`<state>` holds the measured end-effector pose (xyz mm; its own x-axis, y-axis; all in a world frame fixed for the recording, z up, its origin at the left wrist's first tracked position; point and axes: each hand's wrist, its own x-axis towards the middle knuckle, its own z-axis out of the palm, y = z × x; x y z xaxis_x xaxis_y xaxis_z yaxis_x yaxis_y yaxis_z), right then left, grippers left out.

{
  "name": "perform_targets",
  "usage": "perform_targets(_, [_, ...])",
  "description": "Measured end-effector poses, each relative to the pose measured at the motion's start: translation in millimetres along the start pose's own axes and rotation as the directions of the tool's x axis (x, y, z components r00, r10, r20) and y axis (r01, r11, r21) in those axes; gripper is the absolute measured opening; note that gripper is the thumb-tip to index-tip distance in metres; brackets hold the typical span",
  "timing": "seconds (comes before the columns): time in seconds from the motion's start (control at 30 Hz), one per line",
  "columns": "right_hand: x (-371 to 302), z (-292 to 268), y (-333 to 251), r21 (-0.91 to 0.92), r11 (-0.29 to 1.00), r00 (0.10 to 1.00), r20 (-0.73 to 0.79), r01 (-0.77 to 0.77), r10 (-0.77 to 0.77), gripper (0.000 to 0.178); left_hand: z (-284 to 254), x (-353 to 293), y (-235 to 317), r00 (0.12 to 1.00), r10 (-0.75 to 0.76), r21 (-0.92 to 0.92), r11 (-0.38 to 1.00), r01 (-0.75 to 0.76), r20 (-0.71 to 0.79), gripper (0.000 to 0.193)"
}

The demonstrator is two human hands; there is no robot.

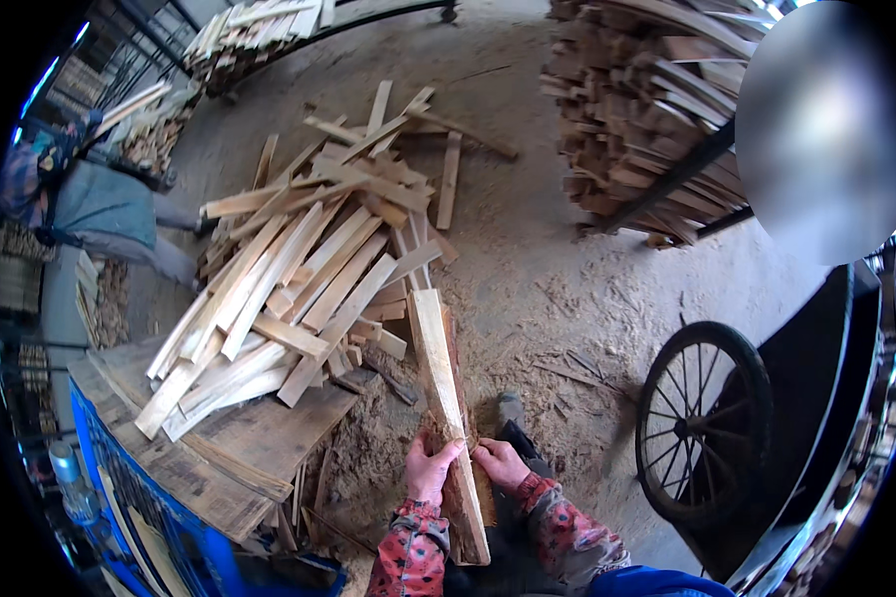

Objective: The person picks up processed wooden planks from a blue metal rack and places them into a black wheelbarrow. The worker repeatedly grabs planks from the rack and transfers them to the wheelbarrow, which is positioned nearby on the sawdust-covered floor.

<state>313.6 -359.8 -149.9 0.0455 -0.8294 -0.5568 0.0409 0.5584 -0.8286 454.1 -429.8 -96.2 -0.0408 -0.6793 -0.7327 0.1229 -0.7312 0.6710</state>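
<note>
A long, pale plank (438,368) with rough brown bark along its right edge points away from me, its near end by my body. My left hand (433,466) is closed round its left edge, thumb lying on top. On the other side my right hand (502,465) has its fingers curled against the bark edge. Both fingertips partly disappear behind the wood. Beyond the plank to the left, many sawn boards (314,269) lie in a loose heap. Some of them rest on a wooden tabletop (239,453).
A blue metal frame (119,517) carries the tabletop. To the right stands a cart with a spoked wheel (705,423). Stacked wood (637,129) fills a rack at the far right. Sawdust and bark scraps (538,348) litter the floor. Another person (110,204) is at the left.
</note>
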Motion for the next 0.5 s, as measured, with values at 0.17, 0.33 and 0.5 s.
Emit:
perform_targets(0.17, [-73,13,-23,-0.002,1.000,0.992,-0.125,0.014,-0.014,0.031,11,-63,17,0.996,-0.070,0.159,0.985,0.061,0.054,0.057])
perform_targets(0.33, [-140,25,-42,0.157,0.987,0.956,-0.292,0.015,0.032,0.031,27,-120,32,0.971,-0.069,0.234,0.972,0.014,0.229,0.057])
perform_targets(0.5, [-181,20,-69,0.248,0.961,0.906,-0.423,0.121,-0.006,0.030,56,-150,57,0.892,0.013,0.341,0.921,-0.186,0.452,0.060])
